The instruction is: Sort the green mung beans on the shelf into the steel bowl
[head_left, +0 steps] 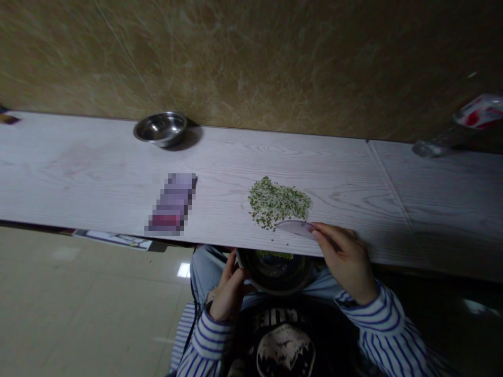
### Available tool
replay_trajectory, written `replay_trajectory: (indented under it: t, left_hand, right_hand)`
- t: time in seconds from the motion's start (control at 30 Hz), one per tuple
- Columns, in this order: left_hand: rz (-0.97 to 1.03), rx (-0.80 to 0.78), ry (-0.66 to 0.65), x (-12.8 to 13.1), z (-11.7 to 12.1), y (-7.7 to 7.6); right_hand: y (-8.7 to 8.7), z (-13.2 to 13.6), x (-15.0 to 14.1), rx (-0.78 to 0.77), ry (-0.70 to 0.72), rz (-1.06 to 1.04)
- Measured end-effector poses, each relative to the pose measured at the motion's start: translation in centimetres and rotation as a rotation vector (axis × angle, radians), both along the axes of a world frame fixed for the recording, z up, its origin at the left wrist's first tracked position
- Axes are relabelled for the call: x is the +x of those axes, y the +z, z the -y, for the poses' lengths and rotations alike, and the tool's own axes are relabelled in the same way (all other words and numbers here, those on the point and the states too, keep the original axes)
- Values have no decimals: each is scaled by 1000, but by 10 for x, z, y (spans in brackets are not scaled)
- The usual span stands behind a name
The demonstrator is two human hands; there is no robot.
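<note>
A spread of small green beans mixed with white grains [279,203] lies on the pale wood-grain table [236,157]. My right hand [346,256] pinches a thin, translucent, curved scraper [296,228] between thumb and fingers. The scraper rests at the near side of the pile, low over the table. Below the table's front edge, my left hand [230,290] grips the left rim of a dark-looking metal bowl [275,287] held over my lap. Some green beans show inside that bowl, close to the table edge; the table hides its far part.
A second, shiny metal bowl [161,130] stands near the wall on the left. A blurred-out flat object, perhaps a phone [171,205], lies left of the pile. On the far right a clear plastic bottle [456,128] lies against the wall. Stray beans dot the table's front edge.
</note>
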State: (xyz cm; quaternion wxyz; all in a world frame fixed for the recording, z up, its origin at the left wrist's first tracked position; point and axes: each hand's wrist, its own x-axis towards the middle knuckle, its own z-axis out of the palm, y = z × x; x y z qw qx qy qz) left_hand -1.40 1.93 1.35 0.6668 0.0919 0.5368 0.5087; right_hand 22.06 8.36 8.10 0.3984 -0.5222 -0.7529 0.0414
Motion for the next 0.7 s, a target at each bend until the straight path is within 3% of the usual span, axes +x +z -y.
replay_trajectory:
  t: [0.5, 0.7]
  left_hand:
    - [-11, -17, -4, -1, 1, 1]
    - [-6, -3, -6, -2, 1, 0]
  right_hand:
    - [-3, -8, 3, -74, -87, -40]
    - [-3, -6, -1, -77, -52, -21]
